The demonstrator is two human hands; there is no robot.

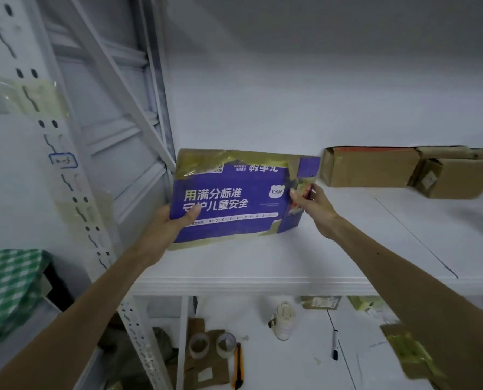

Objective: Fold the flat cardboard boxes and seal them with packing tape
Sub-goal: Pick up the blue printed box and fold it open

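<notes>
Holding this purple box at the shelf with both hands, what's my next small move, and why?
Probably slide the purple box back onto the white shelf, beside the brown boxes: it looks taped shut, and your left hand and right hand grip its ends.

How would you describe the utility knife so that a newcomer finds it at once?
Look at the lower shelf of the white rack, below the purple box. The utility knife lies there just right of two tape rolls. It is the slim yellow-and-black one, while the marker farther right is black and white.
</notes>
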